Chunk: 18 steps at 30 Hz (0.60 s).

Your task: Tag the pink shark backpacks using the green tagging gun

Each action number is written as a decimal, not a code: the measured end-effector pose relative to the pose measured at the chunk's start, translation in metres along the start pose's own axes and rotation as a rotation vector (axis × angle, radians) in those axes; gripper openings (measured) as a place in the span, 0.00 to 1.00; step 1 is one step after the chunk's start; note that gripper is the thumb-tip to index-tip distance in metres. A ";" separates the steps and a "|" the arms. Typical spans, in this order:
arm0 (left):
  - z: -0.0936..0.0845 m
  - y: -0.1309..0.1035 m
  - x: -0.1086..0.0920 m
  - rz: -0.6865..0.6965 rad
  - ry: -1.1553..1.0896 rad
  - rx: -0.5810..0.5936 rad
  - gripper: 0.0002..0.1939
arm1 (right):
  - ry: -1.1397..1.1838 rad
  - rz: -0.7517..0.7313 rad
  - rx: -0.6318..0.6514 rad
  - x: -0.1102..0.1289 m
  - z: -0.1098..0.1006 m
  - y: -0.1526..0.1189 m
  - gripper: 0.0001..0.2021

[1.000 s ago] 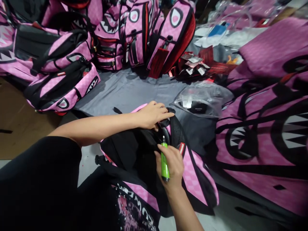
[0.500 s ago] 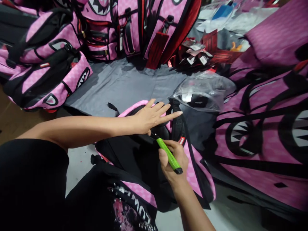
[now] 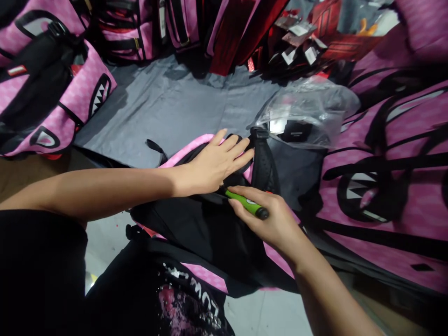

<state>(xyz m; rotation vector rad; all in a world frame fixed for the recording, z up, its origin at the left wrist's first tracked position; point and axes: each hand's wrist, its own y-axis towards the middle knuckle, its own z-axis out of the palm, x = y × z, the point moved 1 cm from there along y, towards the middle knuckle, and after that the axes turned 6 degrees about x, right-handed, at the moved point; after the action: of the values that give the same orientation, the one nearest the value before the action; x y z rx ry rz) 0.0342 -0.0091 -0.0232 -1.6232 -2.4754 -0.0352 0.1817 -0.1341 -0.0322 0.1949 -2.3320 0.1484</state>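
Observation:
A black and pink backpack [image 3: 203, 228] lies in front of me, partly over my lap and against the grey-covered table. My left hand [image 3: 220, 161] rests flat on its upper part, fingers stretched out. In my right hand [image 3: 268, 210] is a green marker pen [image 3: 247, 201] with a black end, gripped between thumb and fingers. The pen's front end reaches down to the black fabric close beside my left palm; its tip is partly hidden there. A black strap [image 3: 264, 158] of the backpack stands just right of my left fingertips.
Grey cloth [image 3: 168, 102] covers the table. A clear plastic bag [image 3: 311, 114] with a black item lies beyond the strap. Pink backpacks stand at left [image 3: 52, 93] and right [image 3: 388, 186]. Red tags [image 3: 339, 44] and small labels [image 3: 297, 32] are heaped at the back.
My right hand has turned and brought the marker's front end in against the fabric by my left palm. My left fingers have drawn slightly closer together. The view has shifted a little.

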 end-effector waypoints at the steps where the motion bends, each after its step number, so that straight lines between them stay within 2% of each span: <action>1: 0.000 0.000 0.000 -0.002 -0.005 0.005 0.46 | -0.034 -0.005 0.024 0.000 -0.001 0.000 0.12; 4: -0.002 0.002 -0.001 0.012 -0.012 0.011 0.44 | -0.071 -0.005 0.039 -0.003 -0.006 -0.005 0.13; 9: -0.003 0.004 -0.003 -0.020 0.014 0.029 0.38 | -0.032 0.037 -0.032 -0.002 -0.001 -0.009 0.12; 15: -0.006 0.004 0.001 0.016 -0.074 0.057 0.39 | 0.037 -0.015 -0.070 -0.002 0.009 -0.009 0.15; 18: -0.006 0.004 0.002 0.009 -0.079 0.071 0.39 | -0.002 -0.049 -0.066 0.000 0.008 -0.007 0.14</action>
<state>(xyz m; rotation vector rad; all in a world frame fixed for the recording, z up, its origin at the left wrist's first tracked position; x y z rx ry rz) 0.0379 -0.0066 -0.0178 -1.6371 -2.4959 0.1192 0.1768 -0.1421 -0.0375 0.2190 -2.3280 0.0476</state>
